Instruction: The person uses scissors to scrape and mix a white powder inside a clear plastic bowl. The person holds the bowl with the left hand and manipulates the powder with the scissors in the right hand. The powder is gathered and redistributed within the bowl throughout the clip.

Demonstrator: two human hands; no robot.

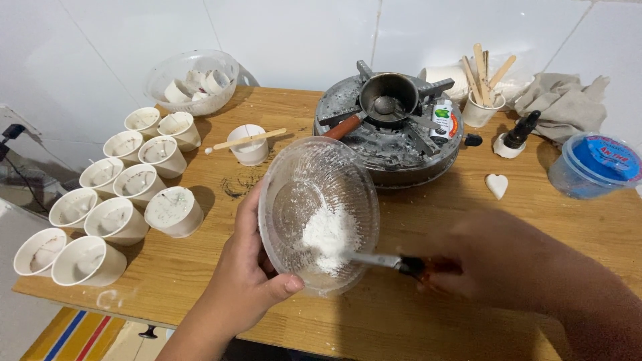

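Note:
My left hand (247, 281) holds a clear ribbed glass bowl (294, 180) tilted toward me, thumb on its near rim. White powder (329, 235) lies in the bowl's lower side. My right hand (495, 257), blurred, grips a tool with a dark handle (418, 266) whose metal blade reaches into the powder. Both hands are over the wooden table (414, 314), just in front of a grey burner (388, 134).
Several white cups (117, 220) filled with white wax stand at the left. A clear bowl of cups (194, 80) sits at the back left, a cup with a wooden stick (249, 144) near the middle. A small pot (388, 97) rests on the burner. A cup of sticks (483, 100), dropper bottle (518, 132), white heart (496, 185), blue-lidded tub (595, 164) and cloth (565, 103) are at the right.

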